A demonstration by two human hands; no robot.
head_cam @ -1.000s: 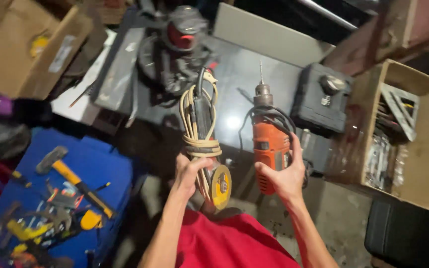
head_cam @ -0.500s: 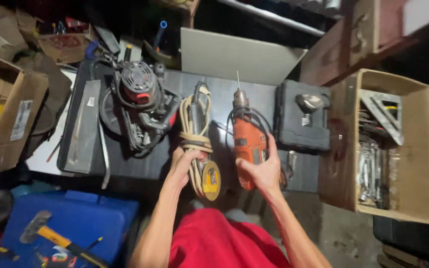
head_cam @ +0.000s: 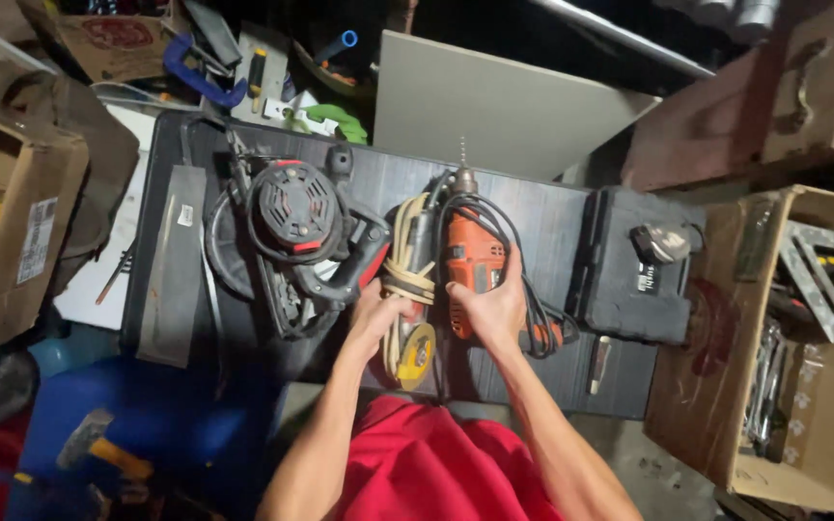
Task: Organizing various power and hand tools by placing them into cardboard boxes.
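— Gripping two power tools, are you? Which hand is holding what?

— My left hand (head_cam: 376,314) is closing round the grey angle grinder with the yellow disc (head_cam: 415,349) and its cream-coloured cord coiled about the body (head_cam: 400,275). My right hand (head_cam: 490,307) is wrapping round the orange plastic electric drill (head_cam: 465,260), fingers curled over its body, with its black cable (head_cam: 523,289) looping out to the side.

— Where are those two sitting?

— Both are lying side by side on the dark, wood-grained tabletop (head_cam: 552,227), near its front edge, the drill bit pointing away from me. I cannot tell whether they are resting fully on the surface or are being lifted a little.

— What is lying around them?

— Just to the left of the grinder, a black and red circular saw (head_cam: 296,217) is sitting on the same top, with a long flat grey metal bar (head_cam: 171,265) beyond it. To the right of the drill, a black moulded plastic tool case (head_cam: 634,265) is lying closed. Past the table's right end, an open brown cardboard box of metal tools (head_cam: 803,328) is standing. Down at the left, a blue plastic crate (head_cam: 166,425) is holding a hammer with a yellow handle (head_cam: 98,446). My red shirt (head_cam: 427,463) is filling the bottom of the view.
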